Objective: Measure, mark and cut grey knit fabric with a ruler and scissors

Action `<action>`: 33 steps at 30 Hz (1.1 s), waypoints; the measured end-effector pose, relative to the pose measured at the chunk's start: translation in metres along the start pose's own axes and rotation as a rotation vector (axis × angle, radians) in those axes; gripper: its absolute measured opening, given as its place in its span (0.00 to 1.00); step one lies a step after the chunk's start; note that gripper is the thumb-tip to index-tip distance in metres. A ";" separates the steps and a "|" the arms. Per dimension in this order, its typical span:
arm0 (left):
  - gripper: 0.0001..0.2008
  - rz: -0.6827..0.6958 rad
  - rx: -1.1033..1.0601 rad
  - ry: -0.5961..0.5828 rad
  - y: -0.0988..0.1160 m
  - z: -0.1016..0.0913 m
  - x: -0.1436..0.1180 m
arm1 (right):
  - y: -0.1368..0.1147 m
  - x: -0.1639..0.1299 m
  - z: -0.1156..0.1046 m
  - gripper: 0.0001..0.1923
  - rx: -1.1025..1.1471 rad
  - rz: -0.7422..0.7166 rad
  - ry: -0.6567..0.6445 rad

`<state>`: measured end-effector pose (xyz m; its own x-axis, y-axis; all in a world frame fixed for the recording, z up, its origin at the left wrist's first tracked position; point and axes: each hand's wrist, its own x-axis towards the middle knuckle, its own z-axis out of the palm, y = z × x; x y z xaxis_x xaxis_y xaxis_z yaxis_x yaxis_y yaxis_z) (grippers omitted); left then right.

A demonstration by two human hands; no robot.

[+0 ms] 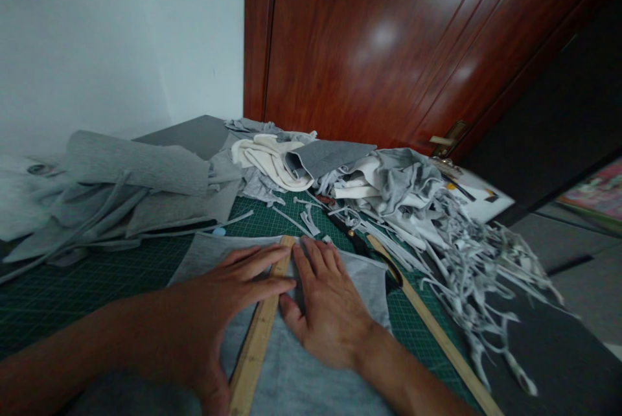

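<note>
A grey piece of fabric [301,370] lies flat on a green cutting mat [121,273]. A wooden ruler [257,338] rests lengthwise on the fabric. My left hand [228,293] lies flat with its fingers spread across the ruler's upper part, pressing it down. My right hand [325,306] lies palm down on the fabric just right of the ruler, its thumb near the ruler's edge. Neither hand grips anything.
A second long wooden stick [437,332] lies diagonally to the right. Scissors [350,234] sit beyond my right hand. Piles of grey and cream cloth [272,160] and several cut strips [466,260] crowd the back and right. A red-brown door [389,46] stands behind.
</note>
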<state>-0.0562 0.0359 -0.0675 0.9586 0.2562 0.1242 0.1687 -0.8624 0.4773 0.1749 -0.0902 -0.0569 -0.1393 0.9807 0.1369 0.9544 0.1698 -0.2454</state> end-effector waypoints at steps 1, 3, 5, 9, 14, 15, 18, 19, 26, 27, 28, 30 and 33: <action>0.69 -0.004 -0.004 -0.047 0.001 0.000 0.001 | 0.000 0.000 0.000 0.41 -0.001 0.003 -0.002; 0.71 -0.017 -0.003 -0.084 0.001 0.001 0.004 | 0.000 0.001 0.001 0.41 -0.006 0.006 0.000; 0.73 -0.018 0.004 -0.054 -0.001 0.003 0.005 | 0.000 0.001 0.002 0.41 -0.012 0.004 0.007; 0.74 -0.016 -0.002 -0.043 -0.006 0.006 0.006 | -0.001 0.000 0.005 0.41 -0.028 0.001 0.038; 0.79 0.007 0.007 -0.071 -0.007 0.007 0.006 | -0.002 -0.001 0.007 0.42 -0.022 -0.004 0.056; 0.81 0.007 0.013 -0.073 -0.007 0.008 0.006 | -0.002 -0.002 0.006 0.42 -0.017 -0.004 0.058; 0.85 -0.028 0.040 -0.043 -0.006 0.012 0.005 | -0.002 -0.002 0.004 0.41 0.001 0.001 0.056; 0.86 -0.044 0.051 -0.027 -0.006 0.014 0.005 | -0.002 -0.002 0.004 0.41 0.006 0.004 0.055; 0.83 -0.054 0.103 0.020 -0.003 0.015 0.004 | -0.001 -0.003 0.004 0.38 0.028 0.004 0.070; 0.82 -0.048 0.102 0.027 -0.001 0.014 0.004 | -0.001 -0.003 0.005 0.37 0.032 0.003 0.075; 0.80 -0.040 0.099 0.034 0.001 0.013 0.004 | -0.001 -0.004 0.005 0.36 0.035 0.001 0.078; 0.77 -0.035 0.089 0.048 0.005 0.011 0.005 | -0.001 -0.004 0.006 0.35 0.036 -0.002 0.079; 0.77 -0.034 0.085 0.064 0.009 0.009 0.005 | -0.001 -0.003 0.005 0.36 0.027 -0.002 0.080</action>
<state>-0.0476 0.0255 -0.0707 0.9360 0.3105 0.1656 0.2220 -0.8862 0.4065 0.1733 -0.0930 -0.0624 -0.1187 0.9697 0.2134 0.9465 0.1755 -0.2709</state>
